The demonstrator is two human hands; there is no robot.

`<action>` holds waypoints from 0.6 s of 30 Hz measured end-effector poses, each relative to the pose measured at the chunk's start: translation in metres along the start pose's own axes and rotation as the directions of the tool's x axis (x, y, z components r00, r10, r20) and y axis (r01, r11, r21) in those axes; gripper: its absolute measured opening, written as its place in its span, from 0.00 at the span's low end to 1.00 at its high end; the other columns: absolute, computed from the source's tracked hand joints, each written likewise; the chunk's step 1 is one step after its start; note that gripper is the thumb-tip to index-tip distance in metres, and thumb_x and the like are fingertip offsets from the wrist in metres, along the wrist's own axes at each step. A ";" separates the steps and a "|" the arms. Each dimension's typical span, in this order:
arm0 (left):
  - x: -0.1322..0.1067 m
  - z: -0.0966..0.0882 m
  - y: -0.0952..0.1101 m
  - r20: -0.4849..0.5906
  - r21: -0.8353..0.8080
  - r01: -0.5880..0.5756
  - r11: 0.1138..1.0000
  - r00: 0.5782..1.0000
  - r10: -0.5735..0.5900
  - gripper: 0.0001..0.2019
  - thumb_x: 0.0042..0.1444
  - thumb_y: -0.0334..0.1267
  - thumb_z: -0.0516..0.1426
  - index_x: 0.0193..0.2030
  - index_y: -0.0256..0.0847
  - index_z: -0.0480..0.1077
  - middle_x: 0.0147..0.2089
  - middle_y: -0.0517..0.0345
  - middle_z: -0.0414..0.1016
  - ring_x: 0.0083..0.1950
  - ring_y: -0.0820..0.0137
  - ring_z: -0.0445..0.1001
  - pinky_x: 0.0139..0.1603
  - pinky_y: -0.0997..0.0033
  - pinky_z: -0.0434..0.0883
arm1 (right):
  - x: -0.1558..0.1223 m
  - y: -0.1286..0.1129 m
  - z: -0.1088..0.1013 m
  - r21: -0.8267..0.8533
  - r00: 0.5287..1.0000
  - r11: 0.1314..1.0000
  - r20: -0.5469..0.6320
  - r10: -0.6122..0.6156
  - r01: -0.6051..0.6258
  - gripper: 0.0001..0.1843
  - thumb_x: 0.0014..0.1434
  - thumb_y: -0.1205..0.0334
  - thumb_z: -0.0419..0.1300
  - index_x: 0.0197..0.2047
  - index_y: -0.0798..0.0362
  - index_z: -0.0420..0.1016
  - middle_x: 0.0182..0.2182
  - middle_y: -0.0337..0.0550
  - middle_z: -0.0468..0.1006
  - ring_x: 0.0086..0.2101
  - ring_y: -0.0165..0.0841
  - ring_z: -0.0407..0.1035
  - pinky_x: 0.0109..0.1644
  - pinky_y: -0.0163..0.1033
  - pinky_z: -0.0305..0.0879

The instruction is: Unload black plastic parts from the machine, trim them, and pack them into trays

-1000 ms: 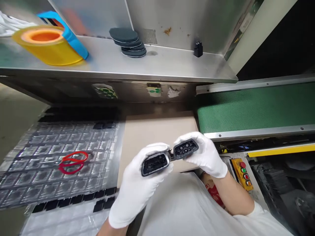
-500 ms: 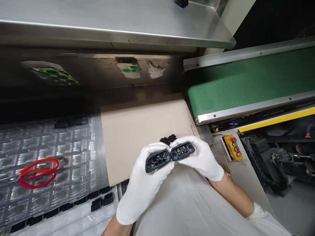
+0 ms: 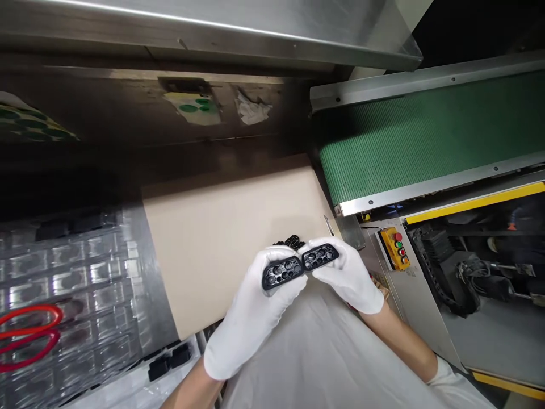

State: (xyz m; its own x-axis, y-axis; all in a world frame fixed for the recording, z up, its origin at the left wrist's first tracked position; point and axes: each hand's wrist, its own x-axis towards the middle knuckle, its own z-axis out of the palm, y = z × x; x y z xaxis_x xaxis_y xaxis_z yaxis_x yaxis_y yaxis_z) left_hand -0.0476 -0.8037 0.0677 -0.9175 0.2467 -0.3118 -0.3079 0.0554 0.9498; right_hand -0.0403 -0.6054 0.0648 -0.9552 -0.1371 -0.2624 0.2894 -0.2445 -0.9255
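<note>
My left hand [image 3: 249, 312], in a white glove, is closed around a black plastic part [image 3: 283, 272] shaped like a rounded shallow case with round holes in it. A matching black part [image 3: 320, 257] sits in the gloved fingers of my right hand [image 3: 351, 278]. The two pieces meet end to end in front of me, their hollowed faces turned up toward me; whether they are joined I cannot tell. Just beyond my fingertips lies a small heap of black pieces [image 3: 293, 242] on a beige board [image 3: 213, 227], partly hidden by the gloves.
Clear plastic trays [image 3: 76, 267] with red-handled scissors [image 3: 32, 335] lie at left. A green conveyor belt [image 3: 426, 136] runs at right, beside a yellow button box [image 3: 395, 249]. Tweezers [image 3: 329, 225] lie at the board's right edge. A steel shelf [image 3: 213, 23] overhangs the back.
The view has shifted, so trays and scissors sit further left. Both hands still hold the black parts, which are tilted a little differently and show their round holes more clearly.
</note>
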 end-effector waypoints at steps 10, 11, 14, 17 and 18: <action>0.000 0.009 0.019 -0.136 -0.116 0.007 0.993 0.990 -0.023 0.15 0.54 0.43 0.69 0.47 0.46 0.75 0.52 0.53 0.78 0.50 0.60 0.79 0.47 0.64 0.76 | 0.015 -0.027 0.003 -0.030 0.996 0.998 0.078 -0.047 0.049 0.24 0.52 0.70 0.76 0.51 0.45 0.81 0.47 0.40 0.85 0.49 0.36 0.80 0.58 0.46 0.76; -0.001 0.011 0.021 -0.149 -0.136 0.008 0.991 0.988 -0.029 0.16 0.53 0.41 0.70 0.47 0.46 0.75 0.52 0.53 0.78 0.49 0.60 0.79 0.46 0.64 0.76 | 0.015 -0.028 0.003 -0.034 0.996 0.998 0.084 -0.042 0.045 0.24 0.52 0.69 0.76 0.51 0.46 0.80 0.47 0.41 0.85 0.50 0.37 0.79 0.60 0.47 0.75; 0.000 0.013 0.022 -0.113 -0.254 0.023 0.967 0.992 -0.053 0.17 0.52 0.40 0.69 0.48 0.44 0.75 0.47 0.53 0.79 0.42 0.63 0.78 0.43 0.64 0.74 | 0.018 -0.022 0.000 0.031 0.994 0.999 0.113 0.011 -0.015 0.23 0.53 0.65 0.76 0.52 0.46 0.79 0.49 0.43 0.84 0.51 0.38 0.78 0.60 0.50 0.74; 0.014 0.017 0.007 -0.002 -0.530 0.094 0.843 0.994 -0.113 0.11 0.59 0.45 0.63 0.43 0.41 0.76 0.39 0.54 0.76 0.35 0.67 0.73 0.39 0.65 0.72 | 0.031 0.003 -0.011 0.301 0.977 0.938 0.176 0.123 -0.172 0.22 0.55 0.61 0.71 0.53 0.46 0.75 0.49 0.43 0.82 0.45 0.39 0.78 0.49 0.50 0.76; 0.019 0.019 -0.002 0.029 -0.611 0.135 0.780 0.988 -0.149 0.10 0.59 0.43 0.62 0.41 0.40 0.76 0.38 0.54 0.75 0.35 0.68 0.72 0.38 0.66 0.72 | 0.036 0.015 -0.016 0.404 0.967 0.884 0.190 0.172 -0.236 0.21 0.54 0.60 0.69 0.51 0.47 0.74 0.48 0.43 0.82 0.42 0.39 0.77 0.45 0.49 0.76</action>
State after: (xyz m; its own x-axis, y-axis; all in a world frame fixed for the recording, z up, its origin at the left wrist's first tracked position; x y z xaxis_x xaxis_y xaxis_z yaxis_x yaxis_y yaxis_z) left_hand -0.0601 -0.7805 0.0605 -0.8539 0.2635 -0.4487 -0.5179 -0.5142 0.6836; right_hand -0.0715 -0.5990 0.0367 -0.8618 -0.3567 -0.3606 0.5066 -0.5719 -0.6452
